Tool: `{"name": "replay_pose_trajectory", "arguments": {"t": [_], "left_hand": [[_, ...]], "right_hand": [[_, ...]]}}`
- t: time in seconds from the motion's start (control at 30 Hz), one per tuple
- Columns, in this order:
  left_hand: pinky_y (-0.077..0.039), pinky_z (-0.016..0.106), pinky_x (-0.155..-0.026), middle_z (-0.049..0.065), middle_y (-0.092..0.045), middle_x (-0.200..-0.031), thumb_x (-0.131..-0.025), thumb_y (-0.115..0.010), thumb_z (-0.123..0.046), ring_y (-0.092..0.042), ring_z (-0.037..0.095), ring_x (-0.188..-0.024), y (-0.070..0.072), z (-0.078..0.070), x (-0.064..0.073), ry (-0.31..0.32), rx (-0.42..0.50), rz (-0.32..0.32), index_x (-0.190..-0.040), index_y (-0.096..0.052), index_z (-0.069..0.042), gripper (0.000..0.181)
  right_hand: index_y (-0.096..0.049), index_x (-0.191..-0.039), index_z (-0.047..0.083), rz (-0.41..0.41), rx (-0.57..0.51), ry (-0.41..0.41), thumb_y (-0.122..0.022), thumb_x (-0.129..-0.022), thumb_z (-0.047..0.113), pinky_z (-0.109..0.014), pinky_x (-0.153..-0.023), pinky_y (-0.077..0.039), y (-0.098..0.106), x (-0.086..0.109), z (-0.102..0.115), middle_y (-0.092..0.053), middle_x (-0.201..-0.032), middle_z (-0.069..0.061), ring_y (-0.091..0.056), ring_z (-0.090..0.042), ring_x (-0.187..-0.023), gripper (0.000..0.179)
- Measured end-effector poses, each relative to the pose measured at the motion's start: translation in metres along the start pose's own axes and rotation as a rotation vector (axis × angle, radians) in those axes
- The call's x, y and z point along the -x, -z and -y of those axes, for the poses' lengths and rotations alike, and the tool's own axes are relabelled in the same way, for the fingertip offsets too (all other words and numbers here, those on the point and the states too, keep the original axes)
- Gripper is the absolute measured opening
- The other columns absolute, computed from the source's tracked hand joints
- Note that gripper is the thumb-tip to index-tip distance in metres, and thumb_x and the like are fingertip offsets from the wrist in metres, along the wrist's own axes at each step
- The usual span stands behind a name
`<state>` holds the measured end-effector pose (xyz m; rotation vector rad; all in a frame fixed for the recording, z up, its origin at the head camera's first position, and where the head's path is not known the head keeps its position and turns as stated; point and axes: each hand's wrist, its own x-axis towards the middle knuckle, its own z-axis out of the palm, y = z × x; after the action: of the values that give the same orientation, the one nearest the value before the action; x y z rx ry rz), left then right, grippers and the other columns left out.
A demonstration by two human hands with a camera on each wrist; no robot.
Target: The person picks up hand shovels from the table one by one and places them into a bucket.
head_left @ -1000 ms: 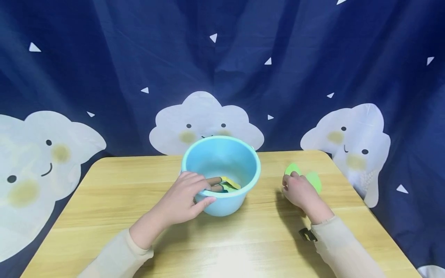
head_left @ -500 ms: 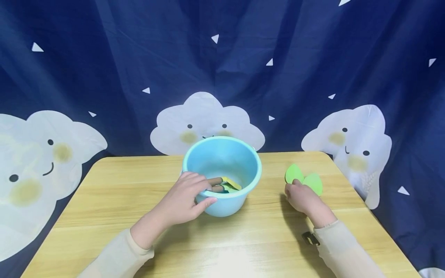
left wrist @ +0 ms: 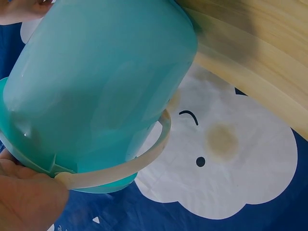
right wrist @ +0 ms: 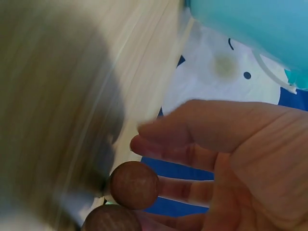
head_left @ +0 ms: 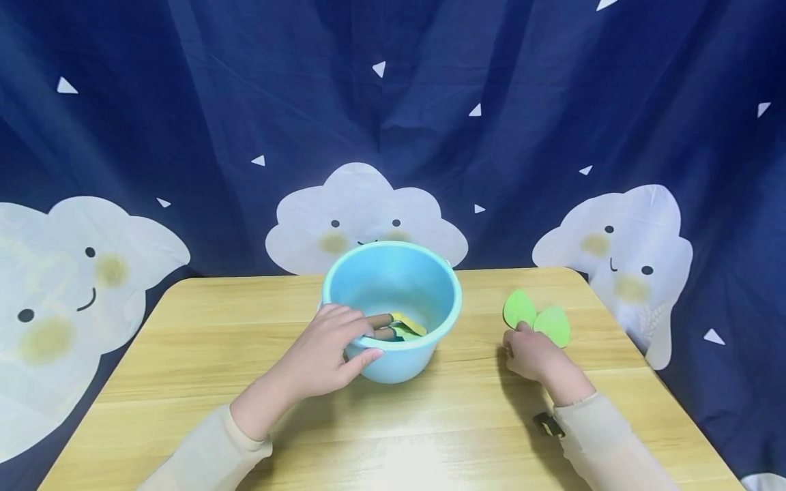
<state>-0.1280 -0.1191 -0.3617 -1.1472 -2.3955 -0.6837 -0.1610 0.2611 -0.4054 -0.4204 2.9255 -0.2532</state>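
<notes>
Left hand [head_left: 331,351]: fingers are gripping the near-left rim of a light-blue bucket [head_left: 402,365], thumb pressing along the outside, other fingers bending over into the interior. Two brown handles [head_left: 379,319] inside are lying just beside these fingers; contact cannot be told. A yellow piece [head_left: 410,323] is showing at the handles' far ends. Bucket is standing upright on the wooden table [head_left: 184,354].

Right hand [head_left: 534,354]: fingers are bending loosely, thumb and index tips lying close together with nothing visible between them. The left green oval [head_left: 518,309] is lying just beyond the fingertips, the right green oval [head_left: 554,326] just beyond the knuckles. Right wrist view: one rounded brown end [right wrist: 134,185] is sitting below the index finger, overlapping the middle finger; touch unclear. A second brown end [right wrist: 111,219] is lying directly beneath it.
</notes>
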Motion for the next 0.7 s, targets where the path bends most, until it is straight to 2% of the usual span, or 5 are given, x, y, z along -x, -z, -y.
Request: {"name": "replay_pose_trajectory", "arguments": {"t": [0.2, 0.3, 0.4, 0.53, 0.7], "left_hand": [[-0.040, 0.038, -0.092, -0.010, -0.065, -0.128, -0.097, -0.061, -0.043, -0.059, 0.013, -0.104, 0.000, 0.000, 0.000, 0.003, 0.003, -0.005, -0.095, -0.065, -0.024, 0.020], [-0.040, 0.038, -0.092, -0.010, -0.065, -0.129, -0.098, -0.060, -0.044, -0.059, 0.012, -0.104, 0.000, 0.000, 0.000, 0.000, -0.003, -0.009, -0.097, -0.066, -0.024, 0.020], [-0.040, 0.038, -0.093, -0.010, -0.064, -0.130, -0.098, -0.060, -0.043, -0.060, 0.012, -0.105, 0.000, 0.000, 0.000, -0.007, 0.002, -0.009, -0.106, -0.069, -0.025, 0.022], [-0.039, 0.038, -0.094, -0.011, -0.063, -0.132, -0.098, -0.061, -0.042, -0.060, 0.012, -0.107, 0.000, -0.001, 0.000, -0.007, 0.009, -0.001, -0.116, -0.069, -0.026, 0.025], [-0.039, 0.037, -0.094, -0.013, -0.062, -0.133, -0.098, -0.060, -0.043, -0.059, 0.011, -0.108, 0.001, -0.001, 0.000, 0.008, 0.012, 0.011, -0.117, -0.069, -0.027, 0.026]], "right_hand": [[-0.063, -0.090, 0.004, -0.004, 0.005, 0.054, -0.073, -0.066, -0.006, -0.039, -0.066, -0.050, -0.006, -0.002, 0.000, -0.049, -0.094, -0.010, -0.051, -0.024, -0.072, 0.028], [-0.061, -0.086, 0.006, -0.016, 0.006, 0.081, -0.070, -0.063, -0.012, -0.037, -0.064, -0.048, -0.008, -0.002, 0.001, -0.048, -0.093, -0.009, -0.049, -0.024, -0.070, 0.030], [-0.061, -0.086, 0.006, -0.041, 0.018, 0.103, -0.066, -0.067, -0.017, -0.036, -0.064, -0.047, -0.009, -0.002, 0.002, -0.049, -0.093, -0.008, -0.049, -0.023, -0.069, 0.030], [-0.065, -0.088, 0.008, -0.093, 0.048, 0.110, -0.065, -0.077, -0.016, -0.039, -0.068, -0.050, -0.011, -0.001, 0.003, -0.053, -0.092, -0.006, -0.051, -0.024, -0.073, 0.026], [-0.057, -0.076, 0.013, -0.178, 0.082, 0.152, -0.055, -0.071, -0.021, -0.038, -0.067, -0.047, -0.014, -0.003, 0.002, -0.051, -0.086, -0.003, -0.047, -0.023, -0.072, 0.035]]}}
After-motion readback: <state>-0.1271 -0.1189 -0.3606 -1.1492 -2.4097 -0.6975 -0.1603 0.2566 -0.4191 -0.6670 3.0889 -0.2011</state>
